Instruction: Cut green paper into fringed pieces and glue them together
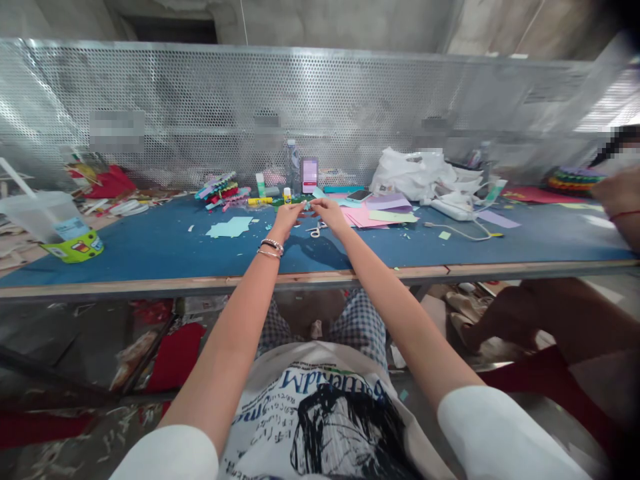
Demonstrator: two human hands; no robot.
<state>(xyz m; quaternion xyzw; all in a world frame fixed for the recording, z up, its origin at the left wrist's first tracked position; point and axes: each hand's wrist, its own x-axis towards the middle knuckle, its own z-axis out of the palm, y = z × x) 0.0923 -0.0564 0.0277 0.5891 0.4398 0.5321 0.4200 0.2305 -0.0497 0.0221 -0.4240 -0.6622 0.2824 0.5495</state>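
Both my arms stretch out over the blue table (150,247). My left hand (289,215), with bracelets on the wrist, and my right hand (327,212) meet at the table's middle, fingers pinched together on a small piece of coloured paper (307,207) held between them. The piece is too small to make out in detail. White-handled scissors (316,230) lie on the table just under my right hand. A light blue paper cut-out (230,227) lies to the left of my left hand.
Pink, purple and green paper sheets (383,212) lie right of my hands. A phone (309,174), a bottle (293,165) and glue sticks (261,185) stand behind them. A white plastic bag (415,173), a plastic tub (43,213), a perforated metal screen (320,107) and another person's arm (623,207) are nearby.
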